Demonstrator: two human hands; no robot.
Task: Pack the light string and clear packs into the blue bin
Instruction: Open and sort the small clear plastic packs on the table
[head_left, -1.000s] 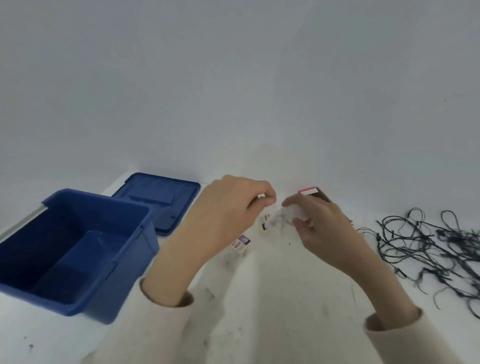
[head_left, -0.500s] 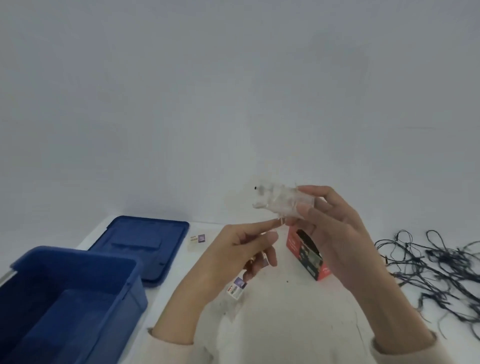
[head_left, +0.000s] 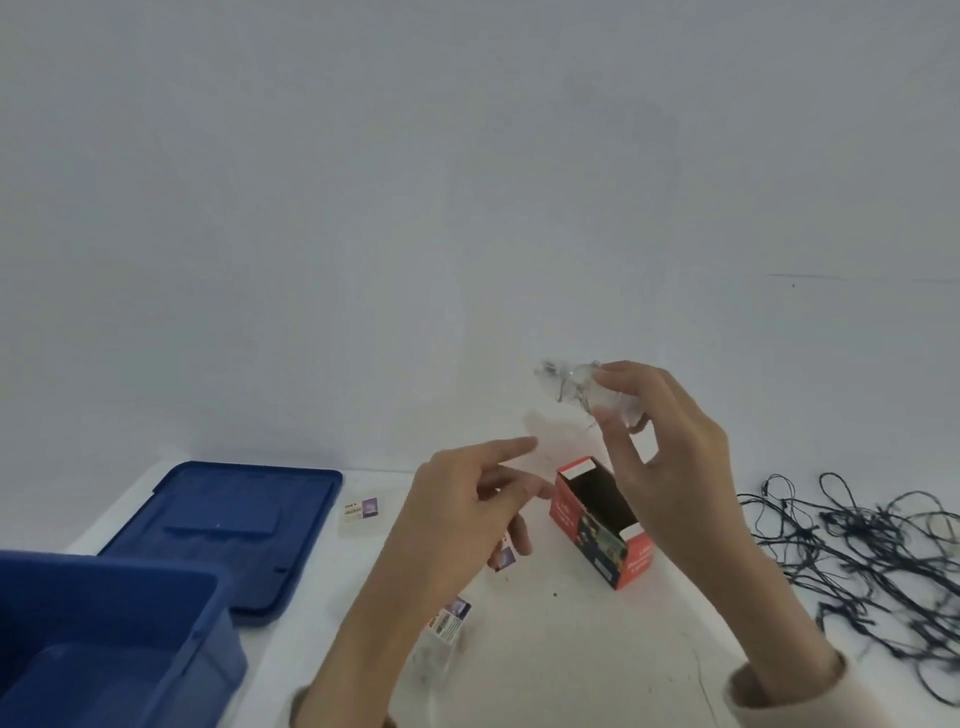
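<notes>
My right hand (head_left: 662, 457) is raised above the table and pinches a crumpled clear pack (head_left: 582, 384) between thumb and fingers. My left hand (head_left: 462, 514) hovers lower and to the left, index finger stretched toward the pack, holding nothing I can see. The blue bin (head_left: 156, 613) stands open at the bottom left. A dark light string (head_left: 857, 551) lies tangled on the table at the right. Three more clear packs with small labels lie on the table: one by the lid (head_left: 361, 509), one under my left hand (head_left: 503, 558), one near my left forearm (head_left: 447, 623).
The bin's blue lid (head_left: 234, 525) lies flat behind the bin. A red cardboard box (head_left: 597, 519), open on top, rests on its side between my hands. A plain white wall rises right behind the white table (head_left: 571, 649).
My right hand has lifted the clear pack higher and to the right. My left hand has let go of it and dropped away, its index finger still pointing toward the pack.
</notes>
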